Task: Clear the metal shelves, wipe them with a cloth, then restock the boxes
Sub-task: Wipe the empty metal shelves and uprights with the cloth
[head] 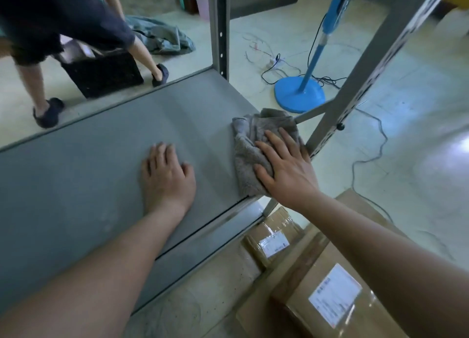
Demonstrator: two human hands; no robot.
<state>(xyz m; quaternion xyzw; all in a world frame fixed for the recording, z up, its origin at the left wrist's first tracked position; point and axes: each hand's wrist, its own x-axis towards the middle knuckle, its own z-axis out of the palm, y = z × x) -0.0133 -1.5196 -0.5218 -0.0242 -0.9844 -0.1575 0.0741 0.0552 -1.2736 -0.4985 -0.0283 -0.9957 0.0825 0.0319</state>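
Seen from the head camera, looking down: a grey metal shelf [88, 147] runs slantwise across the middle of the picture, its surface bare apart from two hands and a cloth.

The left hand [167, 175] lies palm down on the shelf near its front edge. Its fingers are close together and relaxed, holding nothing.

The right hand [286, 167] lies flat on a crumpled grey cloth [251, 145] at the right end of the shelf. Its fingers are straight and spread, pressing the cloth against the metal rather than gripping it. The cloth sits just beside the front right post [368, 71], a grey upright with a row of holes. A second grey post [222, 28] stands at the back right corner.

Below the shelf's front edge, on the floor, are two brown cardboard boxes sealed with clear tape. The large box [327, 294], with a white label, is at lower right. The small box [272, 238], also labelled, is just behind it, close to the shelf.

Beyond the right end of the shelf stands a blue fan stand [299, 94] with a round base, with dark cables [281, 70] trailing over the pale floor near it.

At upper left, behind the shelf, another person [50, 20] in dark clothes and dark slippers bends over a black crate [104, 76]. A blue-grey rag [160, 37] lies in a heap on the floor behind them.
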